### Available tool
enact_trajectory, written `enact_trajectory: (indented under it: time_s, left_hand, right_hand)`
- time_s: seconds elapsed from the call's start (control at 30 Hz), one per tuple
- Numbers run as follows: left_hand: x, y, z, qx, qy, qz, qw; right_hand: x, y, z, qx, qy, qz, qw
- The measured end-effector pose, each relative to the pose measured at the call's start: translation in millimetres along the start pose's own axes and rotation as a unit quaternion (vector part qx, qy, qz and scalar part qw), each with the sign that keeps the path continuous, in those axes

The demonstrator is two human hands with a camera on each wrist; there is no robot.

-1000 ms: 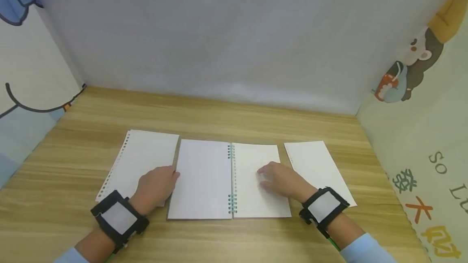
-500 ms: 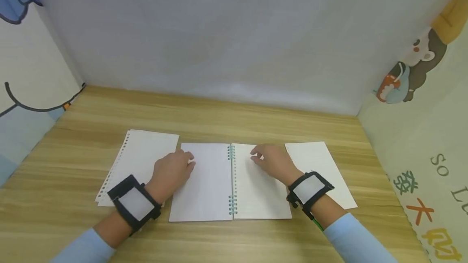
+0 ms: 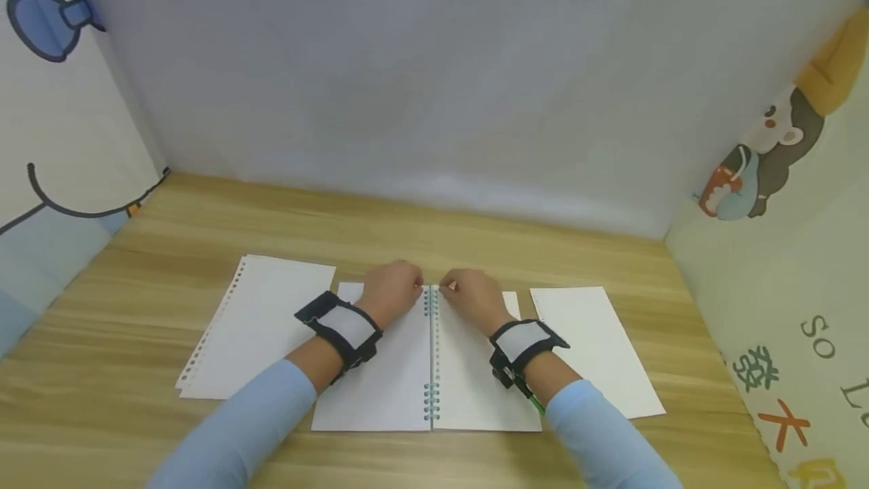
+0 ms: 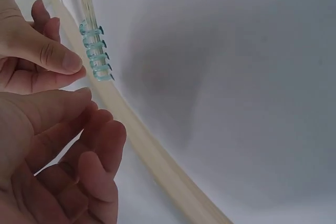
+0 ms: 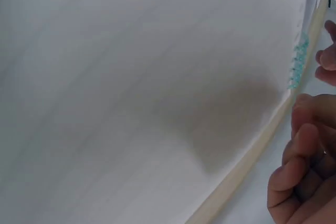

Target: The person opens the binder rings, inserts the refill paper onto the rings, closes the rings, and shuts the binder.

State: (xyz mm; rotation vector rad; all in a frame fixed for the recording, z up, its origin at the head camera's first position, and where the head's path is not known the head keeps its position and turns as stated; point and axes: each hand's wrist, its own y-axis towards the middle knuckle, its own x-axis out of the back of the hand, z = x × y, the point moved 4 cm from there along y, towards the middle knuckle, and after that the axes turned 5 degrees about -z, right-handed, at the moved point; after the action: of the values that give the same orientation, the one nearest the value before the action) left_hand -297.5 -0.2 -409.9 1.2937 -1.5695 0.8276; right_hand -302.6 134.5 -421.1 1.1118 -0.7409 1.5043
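While pale walls (image 3: 407,81) border it, the table (image 3: 271,213) (wood-grained) bears a notebook (image 3: 407,368).

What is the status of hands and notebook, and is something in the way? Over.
Left hand and right hand beside upper rings, contact unclear. Spiral notebook lying open. Loose sheets on left, loose paper on right; nothing seen in the way.

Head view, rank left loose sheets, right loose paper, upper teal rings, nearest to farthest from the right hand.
1. Upper teal rings, just left.
2. Right loose paper, to the right.
3. Left loose sheets, past the left hand.
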Motion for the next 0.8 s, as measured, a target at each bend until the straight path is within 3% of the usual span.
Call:
enact_trajectory:
  time_s: [0.23, 0.47, 0.8]
  left_hand:
    - [-15.2, 6.2, -4.9, -0.021, -0.009, 0.022, 0.9995]
    - [-16.0, 7.3, -4.8, -0.017, -0.036, 0.01, 0.9991]
    - [-19.0, 9.2, -3.1, -0.027, -0.036, 0.006, 0.999]
  right_hand:
    - [-9.1, -3.4, -3.0, -0.025, -0.009, 0.002, 0.9997]
    - [-9.0, -1.7, -1.3, -0.011, -0.001, -0.009, 0.9999]
    - [-12.9, -1.0, 0.9, -0.017, 0.003, -0.004, 0.9998]
